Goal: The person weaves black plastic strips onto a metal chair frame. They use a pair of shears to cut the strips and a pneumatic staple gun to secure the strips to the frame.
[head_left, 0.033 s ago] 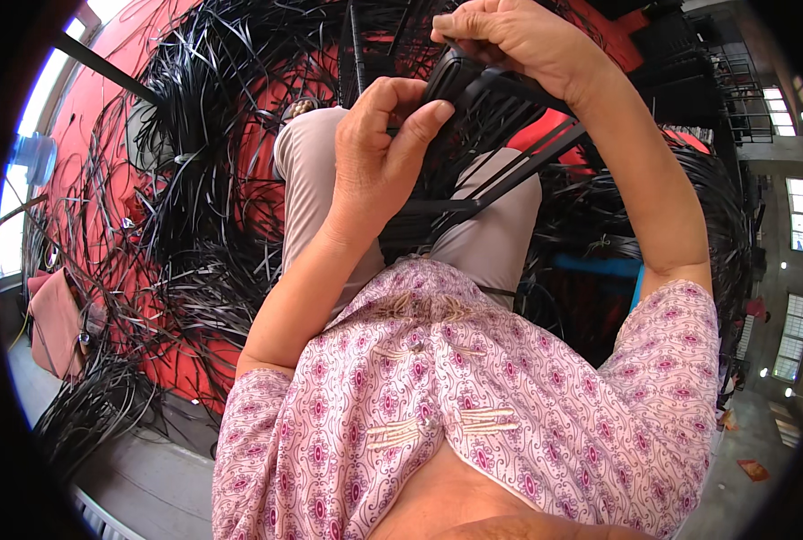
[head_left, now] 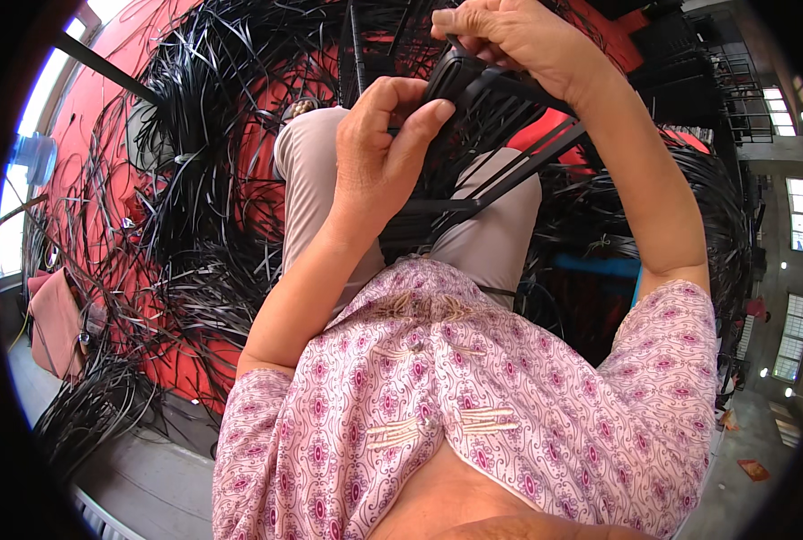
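Observation:
My left hand (head_left: 379,148) is closed on a black bar wrapped in flat strip (head_left: 453,79), with its thumb and fingers on opposite sides. The bar belongs to a black frame (head_left: 527,166) that lies over my lap between my knees. My right hand (head_left: 532,45) sits at the far end of the bar, thumb and fingers pinched together on a narrow black strip (head_left: 454,41). The right fingertips are partly hidden behind the hand. More black strips stretch and hang below the bar.
Loose black strips (head_left: 212,180) lie in heaps over a red floor covering (head_left: 190,364) on the left. More coils (head_left: 663,207) are piled at the right. A pink cloth (head_left: 57,326) stands at the left, near a blue water bottle (head_left: 34,159). A dark rod (head_left: 104,67) slants in from the upper left.
My right hand and forearm have shifted very slightly. My left hand keeps its hold on the bar.

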The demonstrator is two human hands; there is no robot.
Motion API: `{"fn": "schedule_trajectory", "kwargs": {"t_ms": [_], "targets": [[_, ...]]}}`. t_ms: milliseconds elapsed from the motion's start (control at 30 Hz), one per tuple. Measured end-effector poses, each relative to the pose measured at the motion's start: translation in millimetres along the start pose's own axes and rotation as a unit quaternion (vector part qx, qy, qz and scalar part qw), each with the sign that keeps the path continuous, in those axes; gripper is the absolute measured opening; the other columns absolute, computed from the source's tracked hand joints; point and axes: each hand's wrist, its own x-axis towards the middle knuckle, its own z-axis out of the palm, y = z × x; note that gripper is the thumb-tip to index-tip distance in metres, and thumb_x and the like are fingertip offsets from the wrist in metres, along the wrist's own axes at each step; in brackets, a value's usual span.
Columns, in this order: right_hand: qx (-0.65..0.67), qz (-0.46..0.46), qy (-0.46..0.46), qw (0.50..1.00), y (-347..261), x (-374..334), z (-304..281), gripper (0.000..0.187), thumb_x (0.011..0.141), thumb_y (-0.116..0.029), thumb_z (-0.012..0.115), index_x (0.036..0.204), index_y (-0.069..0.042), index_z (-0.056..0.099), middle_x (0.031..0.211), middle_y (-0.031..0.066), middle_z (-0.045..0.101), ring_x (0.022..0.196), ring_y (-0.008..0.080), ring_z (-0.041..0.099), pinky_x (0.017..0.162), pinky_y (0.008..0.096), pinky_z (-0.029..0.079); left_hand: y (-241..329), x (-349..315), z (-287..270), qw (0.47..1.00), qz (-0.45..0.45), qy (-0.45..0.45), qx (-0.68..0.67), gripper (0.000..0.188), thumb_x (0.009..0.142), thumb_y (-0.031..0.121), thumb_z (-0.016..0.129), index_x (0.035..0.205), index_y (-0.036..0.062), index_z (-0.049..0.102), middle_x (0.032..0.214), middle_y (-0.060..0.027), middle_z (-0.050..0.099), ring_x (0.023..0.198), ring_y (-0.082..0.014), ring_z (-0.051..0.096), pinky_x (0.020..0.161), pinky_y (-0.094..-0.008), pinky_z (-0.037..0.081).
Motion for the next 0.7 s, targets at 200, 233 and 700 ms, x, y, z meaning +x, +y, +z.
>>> {"fn": "schedule_trajectory", "kwargs": {"t_ms": [200, 233, 700], "targets": [[-0.094, -0.207, 0.174, 0.958, -12.3, -57.4, 22.0, 0.038, 0.083, -0.029, 0.079, 0.101, 0.002, 0.067, 0.088, 0.0035, 0.064, 0.078, 0.0106, 0.06, 0.07, 0.0251, 0.05, -5.6, -0.6, 3.3, 1.0, 0.012, 0.019, -0.004, 0.025, 0.086, 0.019, 0.073, 0.093, -0.002, 0.062, 0.082, -0.0118, 0.064, 0.073, -0.021, 0.062, 0.067, -0.0302, 0.049], [-0.101, -0.202, 0.142, 0.964, -11.2, -62.7, 22.0, 0.037, 0.083, -0.028, 0.08, 0.102, 0.001, 0.066, 0.089, 0.0034, 0.064, 0.079, 0.0114, 0.061, 0.071, 0.0255, 0.05, -5.5, -0.7, 3.7, 1.0, 0.015, 0.019, 0.002, 0.025, 0.086, 0.019, 0.073, 0.093, -0.002, 0.062, 0.082, -0.0118, 0.064, 0.073, -0.0213, 0.063, 0.067, -0.0304, 0.049], [-0.221, -0.4, 0.18, 0.871, 25.2, -52.2, 29.3, 0.035, 0.077, -0.021, 0.08, 0.106, -0.005, 0.069, 0.098, 0.0085, 0.069, 0.091, 0.0228, 0.068, 0.08, 0.0312, 0.053, -12.3, -2.4, 2.9, 0.97, -0.072, -0.035, -0.231, 0.021, 0.087, 0.009, 0.074, 0.102, -0.0008, 0.065, 0.09, 0.0002, 0.068, 0.082, -0.0031, 0.06, 0.072, -0.0189, 0.05]]}}
